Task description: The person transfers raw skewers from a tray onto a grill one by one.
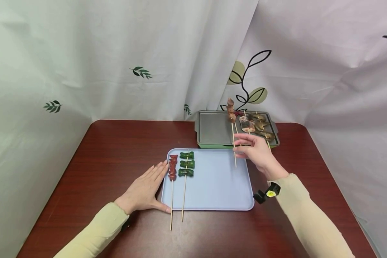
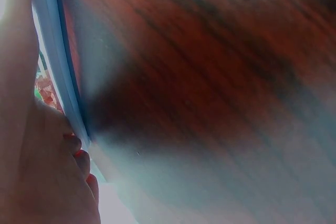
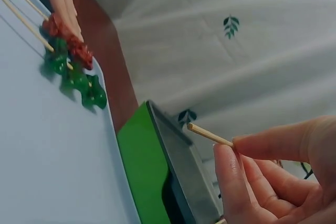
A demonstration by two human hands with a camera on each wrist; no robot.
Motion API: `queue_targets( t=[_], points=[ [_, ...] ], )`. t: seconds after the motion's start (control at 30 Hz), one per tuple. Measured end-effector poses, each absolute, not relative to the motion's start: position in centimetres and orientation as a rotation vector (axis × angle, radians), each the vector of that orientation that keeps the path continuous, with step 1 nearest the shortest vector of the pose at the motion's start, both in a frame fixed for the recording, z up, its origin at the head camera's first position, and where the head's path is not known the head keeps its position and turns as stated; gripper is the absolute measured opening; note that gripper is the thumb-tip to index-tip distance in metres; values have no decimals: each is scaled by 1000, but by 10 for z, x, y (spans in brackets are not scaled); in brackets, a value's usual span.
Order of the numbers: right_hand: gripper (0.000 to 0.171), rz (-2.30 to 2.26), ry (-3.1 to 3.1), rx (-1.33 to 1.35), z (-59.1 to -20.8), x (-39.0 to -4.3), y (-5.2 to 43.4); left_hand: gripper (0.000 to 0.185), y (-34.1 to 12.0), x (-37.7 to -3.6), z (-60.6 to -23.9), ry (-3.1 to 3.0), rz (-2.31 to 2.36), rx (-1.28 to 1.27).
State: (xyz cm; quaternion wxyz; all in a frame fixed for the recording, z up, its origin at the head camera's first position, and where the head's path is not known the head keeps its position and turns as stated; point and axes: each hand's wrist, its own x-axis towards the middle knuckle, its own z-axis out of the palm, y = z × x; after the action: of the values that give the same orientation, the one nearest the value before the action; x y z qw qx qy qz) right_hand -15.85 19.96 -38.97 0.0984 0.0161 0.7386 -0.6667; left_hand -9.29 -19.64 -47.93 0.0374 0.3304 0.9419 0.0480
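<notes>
So my right hand (image 1: 256, 152) has its fingers (image 3: 233, 174) pinched on the bare wooden stick of a meat skewer (image 1: 231, 115), thumb on top and a fingertip underneath, and the blunt end pokes out just past them in the wrist view. The skewer stands nearly upright over the far right corner of the blue tray (image 1: 213, 190), with the brown meat chunks up at the top, above the grill pan (image 1: 213, 129). Judging by the look of it, the thing is light but top-heavy, and the stick is thin, stiff and a bit slick, so it probably wants to twirl or tip if I pinch too low. Grabbing it closer to the meat would steady it; squeezing the chunks themselves would likely just squash them.

My left hand (image 1: 145, 188) lies flat and relaxed on the bench (image 1: 100, 154), fingers straight, gripping nothing, right against the tray's left edge.

On the left part of the tray are a red sausage skewer (image 1: 172, 168) and a green pepper skewer (image 1: 186, 165), sticks hanging over the near rim. Beyond the tray, the green-sided grill pan holds a few more loaded skewers (image 1: 258, 125) on its right side.
</notes>
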Motion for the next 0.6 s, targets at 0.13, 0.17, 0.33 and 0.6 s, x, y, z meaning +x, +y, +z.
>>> queue_targets(
  t=[0.13, 0.17, 0.33, 0.6],
  points=[
    [53, -1941, 2185, 79, -393, -168, 202, 145, -196, -93, -479, 2893, 147, 1017],
    [52, -1924, 2191, 78, -394, -170, 203, 145, -196, -93, -479, 2895, 149, 1020],
    [47, -1815, 2221, 101, -399, -176, 203, 145, -196, -93, -480, 2900, 159, 1029],
    [46, -1738, 2227, 149, -403, -180, 201, 145, -197, -93, -480, 2899, 159, 1028]
  ],
)
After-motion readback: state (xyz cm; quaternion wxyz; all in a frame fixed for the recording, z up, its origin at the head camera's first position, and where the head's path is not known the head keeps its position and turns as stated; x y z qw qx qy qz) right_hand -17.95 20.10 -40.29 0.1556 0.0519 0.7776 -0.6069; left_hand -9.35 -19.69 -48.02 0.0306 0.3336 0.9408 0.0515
